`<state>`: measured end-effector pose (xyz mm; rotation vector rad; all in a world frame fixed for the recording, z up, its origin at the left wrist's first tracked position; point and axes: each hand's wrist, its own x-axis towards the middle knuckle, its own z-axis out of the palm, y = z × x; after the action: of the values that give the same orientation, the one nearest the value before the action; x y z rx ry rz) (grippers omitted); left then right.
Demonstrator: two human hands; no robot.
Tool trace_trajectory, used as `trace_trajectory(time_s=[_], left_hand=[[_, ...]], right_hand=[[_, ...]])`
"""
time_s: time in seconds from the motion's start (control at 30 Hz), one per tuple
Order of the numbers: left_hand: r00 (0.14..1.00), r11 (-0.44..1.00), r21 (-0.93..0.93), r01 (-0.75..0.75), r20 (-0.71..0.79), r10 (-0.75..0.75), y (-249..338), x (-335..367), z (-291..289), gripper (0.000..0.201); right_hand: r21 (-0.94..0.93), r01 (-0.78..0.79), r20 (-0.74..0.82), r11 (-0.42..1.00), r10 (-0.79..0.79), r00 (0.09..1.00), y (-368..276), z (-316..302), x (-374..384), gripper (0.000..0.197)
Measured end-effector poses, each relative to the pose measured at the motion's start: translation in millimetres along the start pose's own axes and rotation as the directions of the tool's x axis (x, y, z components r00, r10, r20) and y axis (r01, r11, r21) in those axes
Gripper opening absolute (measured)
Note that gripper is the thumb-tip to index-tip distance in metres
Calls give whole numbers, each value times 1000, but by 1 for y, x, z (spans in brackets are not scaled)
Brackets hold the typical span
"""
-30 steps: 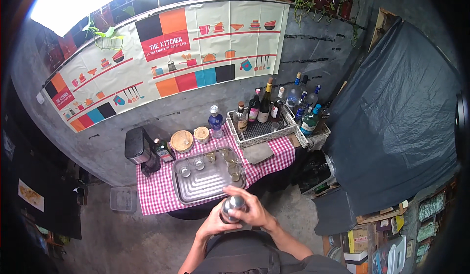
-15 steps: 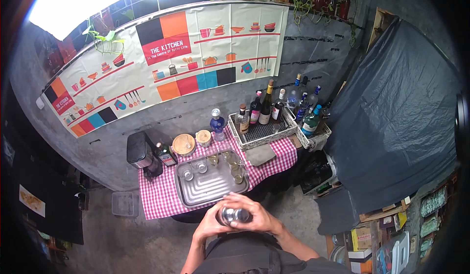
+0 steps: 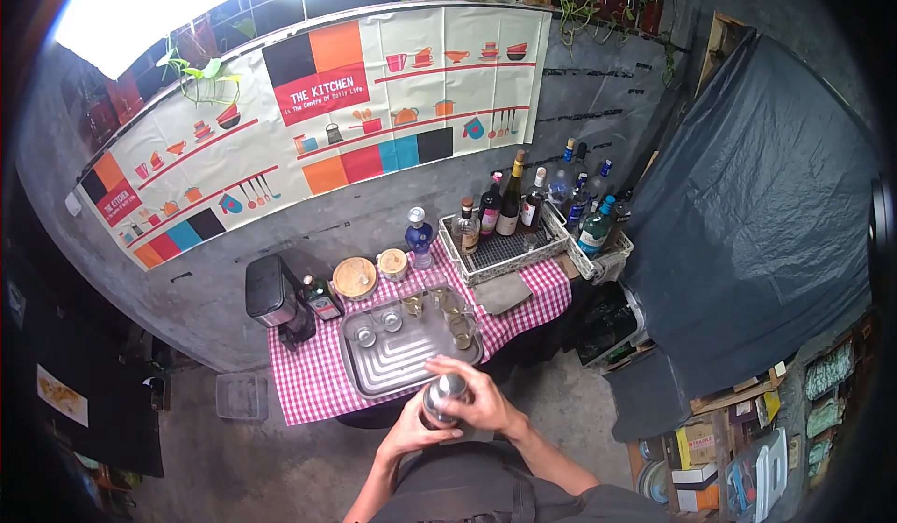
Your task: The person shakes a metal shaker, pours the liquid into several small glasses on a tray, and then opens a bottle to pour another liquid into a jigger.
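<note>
A metal cocktail shaker (image 3: pixel 445 392) is held between my two hands, in front of my body at the near edge of the table. My left hand (image 3: pixel 412 431) wraps round its lower part from the left. My right hand (image 3: pixel 490 405) grips the upper part from the right, its fingers reaching over the far side near the domed cap. Just beyond lies a grey metal tray (image 3: pixel 404 362). Two clear glasses (image 3: pixel 391 320) stand at its left, and several glasses with a yellowish tint (image 3: pixel 462 338) stand along its back and right.
On the checked cloth (image 3: pixel 298 388) are a black appliance (image 3: pixel 271 288), a dark green bottle (image 3: pixel 324 301), two wooden-lidded containers (image 3: pixel 355 278) and a blue bottle (image 3: pixel 419 235). A basket (image 3: pixel 509 269) of bottles sits at the back right. Shelves (image 3: pixel 721 430) stand lower right.
The shaker has turned more upright and moved slightly up, toward the tray. Both hands have shifted with it, the right one still at its upper part.
</note>
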<state>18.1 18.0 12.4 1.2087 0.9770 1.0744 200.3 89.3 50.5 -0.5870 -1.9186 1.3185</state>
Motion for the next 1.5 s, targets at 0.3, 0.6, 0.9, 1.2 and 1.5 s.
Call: trace_trajectory(time_s=[0.3, 0.6, 0.9, 1.2, 1.5], left_hand=[[999, 999, -33, 29, 33, -28, 5, -11, -19, 85], [996, 997, 76, -25, 86, 19, -1, -19, -46, 81], [996, 998, 58, -8, 94, 2, -2, -26, -62, 87], [994, 984, 168, -66, 103, 49, -4, -27, -77, 93], [990, 996, 89, 16, 136, -28, -2, -30, -65, 85]], right_hand=[[48, -19, -6, 999, 19, 1000, 9, 20, 4, 56], [66, -60, -16, 996, 61, 998, -1, 29, 2, 59], [-43, -32, 11, 999, 33, 999, -10, 44, 3, 60], [-28, 1, 5, 1000, -1, 1000, -11, 56, 2, 60], [-85, 39, 55, 996, -35, 998, -19, 54, -4, 59]])
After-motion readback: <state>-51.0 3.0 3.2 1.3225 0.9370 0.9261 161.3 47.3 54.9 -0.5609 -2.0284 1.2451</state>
